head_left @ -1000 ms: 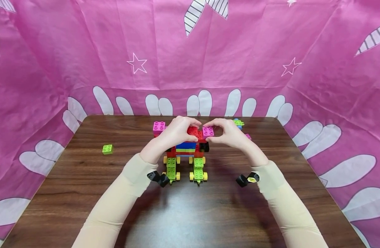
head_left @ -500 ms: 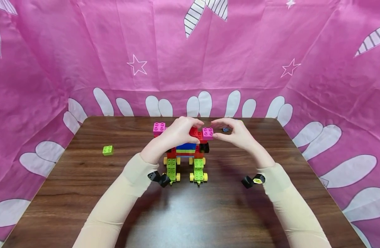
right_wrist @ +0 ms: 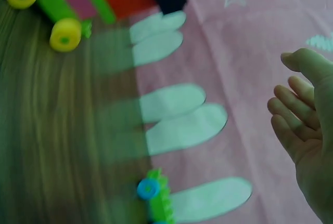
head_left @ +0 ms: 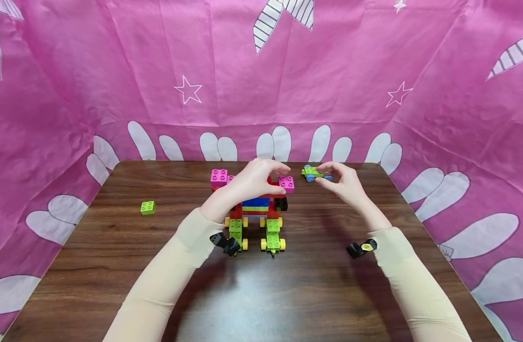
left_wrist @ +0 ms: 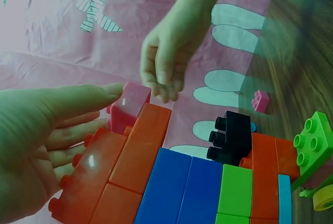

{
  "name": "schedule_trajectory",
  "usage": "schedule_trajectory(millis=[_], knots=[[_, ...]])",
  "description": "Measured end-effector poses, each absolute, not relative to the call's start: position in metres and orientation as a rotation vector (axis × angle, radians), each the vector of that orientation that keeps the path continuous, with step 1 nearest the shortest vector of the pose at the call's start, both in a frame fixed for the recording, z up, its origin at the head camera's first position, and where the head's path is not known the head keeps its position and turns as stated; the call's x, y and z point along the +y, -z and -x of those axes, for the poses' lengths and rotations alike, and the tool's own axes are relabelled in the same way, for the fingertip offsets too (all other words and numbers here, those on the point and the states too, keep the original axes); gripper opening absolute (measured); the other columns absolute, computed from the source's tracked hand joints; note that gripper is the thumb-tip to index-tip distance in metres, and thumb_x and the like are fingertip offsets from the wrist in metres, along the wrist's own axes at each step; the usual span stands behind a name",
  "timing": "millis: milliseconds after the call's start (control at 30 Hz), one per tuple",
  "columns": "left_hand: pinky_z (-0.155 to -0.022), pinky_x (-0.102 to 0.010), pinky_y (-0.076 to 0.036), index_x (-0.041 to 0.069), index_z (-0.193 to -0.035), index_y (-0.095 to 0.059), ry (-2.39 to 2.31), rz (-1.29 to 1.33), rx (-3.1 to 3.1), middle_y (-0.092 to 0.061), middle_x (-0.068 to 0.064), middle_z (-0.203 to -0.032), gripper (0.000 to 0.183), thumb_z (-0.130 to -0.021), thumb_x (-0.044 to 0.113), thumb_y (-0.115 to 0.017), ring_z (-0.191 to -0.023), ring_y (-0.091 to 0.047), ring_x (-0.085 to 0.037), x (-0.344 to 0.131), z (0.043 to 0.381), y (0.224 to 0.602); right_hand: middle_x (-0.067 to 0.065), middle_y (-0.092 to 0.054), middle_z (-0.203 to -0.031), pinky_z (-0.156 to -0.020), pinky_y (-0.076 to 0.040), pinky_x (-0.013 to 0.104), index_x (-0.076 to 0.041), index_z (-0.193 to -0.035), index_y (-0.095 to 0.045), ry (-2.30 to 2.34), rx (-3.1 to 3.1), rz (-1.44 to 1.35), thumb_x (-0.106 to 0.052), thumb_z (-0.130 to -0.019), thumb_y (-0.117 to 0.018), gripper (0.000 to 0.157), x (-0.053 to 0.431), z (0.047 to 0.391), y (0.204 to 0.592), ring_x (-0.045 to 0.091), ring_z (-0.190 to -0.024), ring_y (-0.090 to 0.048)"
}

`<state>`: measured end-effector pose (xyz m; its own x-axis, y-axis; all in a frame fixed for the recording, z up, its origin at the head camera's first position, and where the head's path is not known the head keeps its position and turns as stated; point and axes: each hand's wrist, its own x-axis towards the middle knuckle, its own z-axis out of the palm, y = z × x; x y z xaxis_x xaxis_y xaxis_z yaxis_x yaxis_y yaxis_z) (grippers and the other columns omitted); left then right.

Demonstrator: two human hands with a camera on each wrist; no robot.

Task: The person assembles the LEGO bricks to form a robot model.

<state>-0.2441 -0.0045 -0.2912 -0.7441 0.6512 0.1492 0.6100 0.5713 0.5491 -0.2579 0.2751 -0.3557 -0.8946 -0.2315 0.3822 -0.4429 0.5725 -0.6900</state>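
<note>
A figure of toy building bricks (head_left: 256,201) stands mid-table. It has red, blue, green and black bricks over two lime wheeled bases (head_left: 273,237) with yellow wheels. My left hand (head_left: 255,180) arches over its top, thumb and fingers spread around the right end. In the left wrist view, the thumb tip lies right at the pink brick (left_wrist: 130,104) on top, and the fingers pass behind the red bricks (left_wrist: 99,167). My right hand (head_left: 340,179) is in the air to the right, fingers loosely bent and holding nothing. It overlaps a small green car base (head_left: 311,172) with blue wheels.
A loose lime brick (head_left: 148,207) lies on the wooden table (head_left: 95,247) at the left. A small pink brick (left_wrist: 260,101) lies beyond the figure. Another pink brick (head_left: 219,176) tops the figure's left end. Pink cloth (head_left: 244,85) surrounds the table's back and sides.
My right hand has left the pink brick at the figure's top right and moved rightward. The left hand has shifted right toward that brick. The figure stays in place.
</note>
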Motion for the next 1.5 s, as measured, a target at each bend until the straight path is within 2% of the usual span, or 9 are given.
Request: schedule_trajectory(millis=[67,167,300,567,867,967,1133,1267,1500], knots=[[-0.097,-0.031,-0.049,0.009,-0.126,-0.063,-0.919,-1.109,2.724,-0.066,-0.005,-0.122,0.048,-0.082,0.023,-0.078,-0.113,-0.061,-0.018,-0.002,0.245,0.291,0.017,-0.069,-0.103,-0.064,-0.047,0.011,-0.001,-0.107,-0.066,-1.215,-2.553,-0.524,-0.011,-0.083,-0.075,0.028,0.284,0.262,0.364,-0.009,-0.079,-0.058],[-0.097,-0.031,-0.049,0.009,-0.126,-0.064,-0.921,-1.119,2.725,-0.067,-0.005,-0.122,0.047,-0.083,0.024,-0.077,-0.113,-0.062,-0.017,0.0,0.246,0.292,0.013,-0.069,-0.101,-0.061,-0.047,0.011,0.0,-0.107,-0.066,-1.224,-2.553,-0.489,-0.01,-0.082,-0.076,0.028,0.297,0.268,0.375,-0.006,-0.077,-0.061],[-0.096,-0.03,-0.049,0.009,-0.126,-0.063,-0.92,-1.114,2.724,-0.067,-0.005,-0.122,0.047,-0.084,0.025,-0.076,-0.113,-0.062,-0.017,0.001,0.247,0.293,0.015,-0.069,-0.102,-0.072,-0.044,0.01,0.001,-0.108,-0.065,-1.202,-2.585,-0.43,-0.012,-0.083,-0.075,0.029,0.313,0.274,0.389,-0.005,-0.083,-0.059],[-0.098,-0.03,-0.049,0.009,-0.127,-0.063,-0.934,-1.07,2.712,-0.067,-0.005,-0.122,0.047,-0.085,0.026,-0.075,-0.114,-0.062,-0.017,0.003,0.247,0.296,0.02,-0.067,-0.108,-0.076,-0.045,0.015,0.0,-0.109,-0.065,-1.179,-2.661,-0.364,-0.017,-0.085,-0.074,0.031,0.336,0.279,0.409,0.008,-0.089,-0.059],[-0.097,-0.029,-0.049,0.009,-0.126,-0.063,-0.903,-1.059,2.728,-0.068,-0.005,-0.121,0.047,-0.084,0.025,-0.076,-0.112,-0.062,-0.016,0.003,0.247,0.295,0.024,-0.065,-0.114,-0.089,-0.045,0.039,0.001,-0.114,-0.063,-1.181,-2.737,-0.318,-0.016,-0.084,-0.075,0.036,0.354,0.288,0.43,0.032,-0.103,-0.058],[-0.096,-0.029,-0.05,0.009,-0.126,-0.063,-0.904,-1.054,2.728,-0.068,-0.005,-0.12,0.048,-0.083,0.025,-0.076,-0.111,-0.063,-0.017,0.003,0.247,0.295,0.024,-0.063,-0.117,-0.093,-0.043,0.048,0.002,-0.116,-0.061,-1.191,-2.766,-0.298,-0.016,-0.083,-0.075,0.04,0.359,0.29,0.436,0.036,-0.107,-0.058],[-0.094,-0.03,-0.051,0.01,-0.126,-0.064,-0.941,-1.024,2.724,-0.069,-0.005,-0.119,0.048,-0.083,0.024,-0.077,-0.108,-0.064,-0.017,0.002,0.249,0.297,0.025,-0.06,-0.123,-0.096,-0.041,0.055,0.003,-0.122,-0.059,-1.189,-2.826,-0.278,-0.018,-0.085,-0.074,0.045,0.366,0.291,0.442,0.039,-0.114,-0.055],[-0.094,-0.03,-0.051,0.01,-0.126,-0.064,-0.964,-1.01,2.722,-0.069,-0.005,-0.118,0.048,-0.082,0.025,-0.077,-0.107,-0.064,-0.017,0.001,0.25,0.298,0.026,-0.058,-0.127,-0.096,-0.042,0.054,0.003,-0.126,-0.057,-1.204,-2.858,-0.286,-0.019,-0.085,-0.074,0.049,0.37,0.294,0.445,0.041,-0.117,-0.054],[-0.095,-0.03,-0.051,0.01,-0.126,-0.064,-0.988,-0.993,2.704,-0.069,-0.006,-0.118,0.048,-0.082,0.025,-0.077,-0.108,-0.064,-0.018,0.001,0.251,0.297,0.028,-0.056,-0.13,-0.094,-0.047,0.038,0.004,-0.133,-0.051,-1.28,-2.91,-0.287,-0.017,-0.086,-0.074,0.057,0.377,0.3,0.449,0.039,-0.118,-0.054]])
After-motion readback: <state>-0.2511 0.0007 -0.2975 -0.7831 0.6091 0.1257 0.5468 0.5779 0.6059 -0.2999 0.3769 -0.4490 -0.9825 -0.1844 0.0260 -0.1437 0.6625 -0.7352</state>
